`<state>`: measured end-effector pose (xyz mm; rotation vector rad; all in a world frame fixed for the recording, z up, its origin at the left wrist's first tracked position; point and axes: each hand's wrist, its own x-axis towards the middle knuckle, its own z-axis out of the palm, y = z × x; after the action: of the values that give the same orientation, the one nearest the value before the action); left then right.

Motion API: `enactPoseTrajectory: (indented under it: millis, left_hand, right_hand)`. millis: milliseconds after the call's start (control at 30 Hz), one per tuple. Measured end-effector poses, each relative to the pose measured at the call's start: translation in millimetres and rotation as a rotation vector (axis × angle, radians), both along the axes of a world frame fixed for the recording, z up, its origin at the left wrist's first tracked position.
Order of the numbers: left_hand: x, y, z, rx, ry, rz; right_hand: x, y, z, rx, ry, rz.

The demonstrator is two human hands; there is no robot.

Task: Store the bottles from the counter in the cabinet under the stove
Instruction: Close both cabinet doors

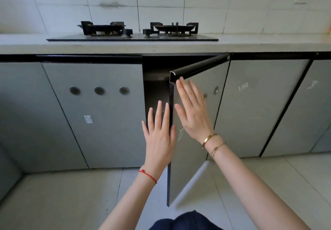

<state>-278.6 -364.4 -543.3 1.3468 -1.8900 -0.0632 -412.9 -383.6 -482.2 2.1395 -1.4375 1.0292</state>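
Hands, two of them: left hand [160,136] and right hand [192,112] are spread flat, nothing gripped, by one half-open cabinet door [189,158] under two burners [138,30].

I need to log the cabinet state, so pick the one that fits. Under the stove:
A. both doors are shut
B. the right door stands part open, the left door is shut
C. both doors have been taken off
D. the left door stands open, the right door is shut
B: the right door is swung out toward the camera, showing the dark cabinet interior, with the open right hand at its face, while the left door sits flush.
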Motion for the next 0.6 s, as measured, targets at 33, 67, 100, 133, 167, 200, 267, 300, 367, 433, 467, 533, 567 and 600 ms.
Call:
enactPoseTrajectory:
  millis: [33,67,100,133,167,200,267,300,367,433,467,533,567,600]
  left_hand:
    - [6,-6,-2,0.009,-0.003,0.007]
    - [12,-12,-3,0.017,-0.006,0.015]
    - [17,-18,-3,0.024,-0.009,0.022]
    - [21,-25,-2,0.028,-0.014,0.032]
    - [25,-31,0,0.028,-0.02,0.043]
    - [29,-38,1,0.027,-0.025,0.055]
    - [37,-52,6,0.032,-0.026,0.079]
    - [41,-59,8,0.032,-0.025,0.093]
    - [51,-74,13,0.034,-0.035,0.125]
    - [63,-90,18,0.034,-0.056,0.158]
    - [69,-97,20,0.032,-0.063,0.175]
    - [79,-113,24,0.03,-0.07,0.203]
    - [83,-120,26,0.026,-0.075,0.214]
    - [87,-128,28,0.02,-0.081,0.222]
  right_hand:
    - [4,-8,1,0.013,0.014,0.009]
    - [8,-16,1,0.025,0.024,0.02]
    - [11,-25,2,0.036,0.03,0.03]
    - [15,-34,3,0.046,0.038,0.037]
    - [18,-44,3,0.053,0.047,0.043]
    - [22,-54,4,0.056,0.058,0.045]
    - [29,-74,5,0.066,0.083,0.049]
    - [33,-83,6,0.073,0.091,0.051]
    - [38,-100,7,0.08,0.104,0.05]
    - [45,-115,7,0.076,0.114,0.042]
    - [49,-122,7,0.074,0.114,0.039]
    - [54,-135,6,0.073,0.112,0.028]
    - [57,-141,6,0.072,0.115,0.02]
    - [58,-146,6,0.071,0.12,0.013]
